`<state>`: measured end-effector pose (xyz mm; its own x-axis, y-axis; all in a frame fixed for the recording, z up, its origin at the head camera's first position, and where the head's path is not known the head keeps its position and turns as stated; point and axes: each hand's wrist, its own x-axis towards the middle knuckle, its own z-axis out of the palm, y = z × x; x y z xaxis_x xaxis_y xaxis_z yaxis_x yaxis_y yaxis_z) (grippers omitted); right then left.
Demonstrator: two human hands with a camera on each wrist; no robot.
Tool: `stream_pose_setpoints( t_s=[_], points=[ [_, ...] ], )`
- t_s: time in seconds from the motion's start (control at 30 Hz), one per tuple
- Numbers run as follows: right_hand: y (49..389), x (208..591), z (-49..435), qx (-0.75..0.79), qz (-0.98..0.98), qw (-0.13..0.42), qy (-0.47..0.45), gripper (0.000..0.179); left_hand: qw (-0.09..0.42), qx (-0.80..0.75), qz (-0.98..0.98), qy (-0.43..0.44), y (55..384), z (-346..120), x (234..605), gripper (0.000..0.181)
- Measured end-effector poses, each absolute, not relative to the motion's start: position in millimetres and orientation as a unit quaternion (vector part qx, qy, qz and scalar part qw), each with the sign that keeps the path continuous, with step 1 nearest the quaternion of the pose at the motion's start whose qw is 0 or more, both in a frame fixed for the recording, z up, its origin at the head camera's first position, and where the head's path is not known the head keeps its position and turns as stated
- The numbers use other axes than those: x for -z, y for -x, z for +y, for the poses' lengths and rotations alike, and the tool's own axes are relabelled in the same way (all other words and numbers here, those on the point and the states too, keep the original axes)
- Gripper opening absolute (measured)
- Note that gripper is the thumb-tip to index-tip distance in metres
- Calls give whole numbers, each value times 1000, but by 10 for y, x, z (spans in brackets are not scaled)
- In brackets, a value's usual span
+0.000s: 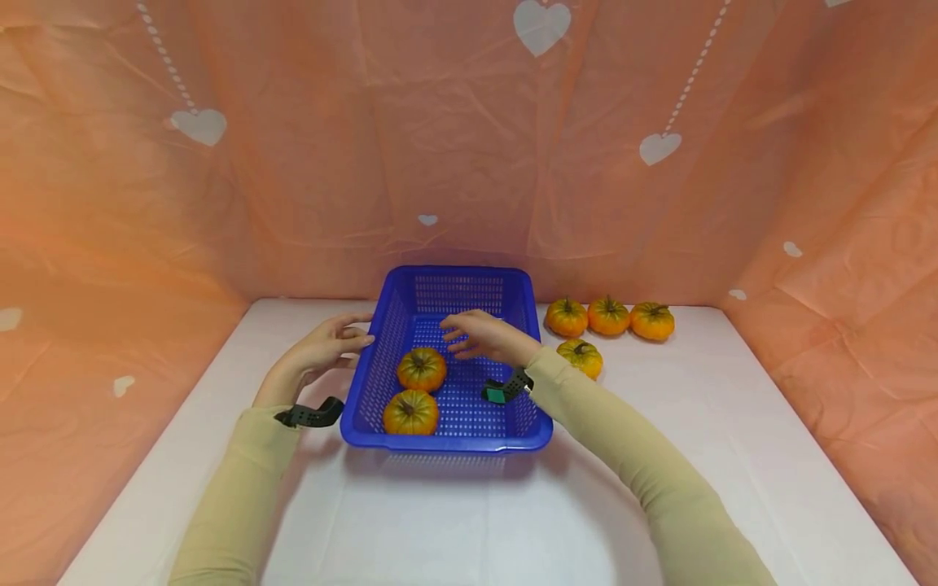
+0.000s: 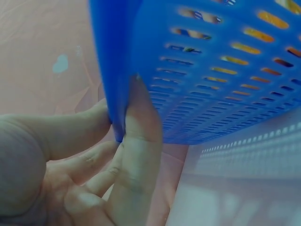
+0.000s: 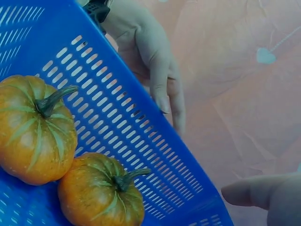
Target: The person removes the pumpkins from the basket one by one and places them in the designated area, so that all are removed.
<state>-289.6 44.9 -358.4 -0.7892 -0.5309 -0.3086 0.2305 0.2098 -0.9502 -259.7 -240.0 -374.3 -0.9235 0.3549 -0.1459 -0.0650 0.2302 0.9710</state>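
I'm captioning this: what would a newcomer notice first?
The blue, rectangular, slotted plastic basket, central on the white table, with two round orange pumpkins inside. A bare left hand grips its left rim; a bare right hand hovers over it. Four more pumpkins sit at its right.

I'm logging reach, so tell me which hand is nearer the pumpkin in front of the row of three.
Right. The right hand is over the basket, across its right rim from that pumpkin; the left hand holds the left rim, with the basket between.
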Motion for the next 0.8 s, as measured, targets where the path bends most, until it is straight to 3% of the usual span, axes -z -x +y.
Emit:
stream_pose_setpoints(
  t_s=[0.8],
  points=[
    [2907, 3687, 322, 546, 758, 346, 87, 47, 170, -617, 764, -82, 2639, -2415, 3764, 60]
  ],
)
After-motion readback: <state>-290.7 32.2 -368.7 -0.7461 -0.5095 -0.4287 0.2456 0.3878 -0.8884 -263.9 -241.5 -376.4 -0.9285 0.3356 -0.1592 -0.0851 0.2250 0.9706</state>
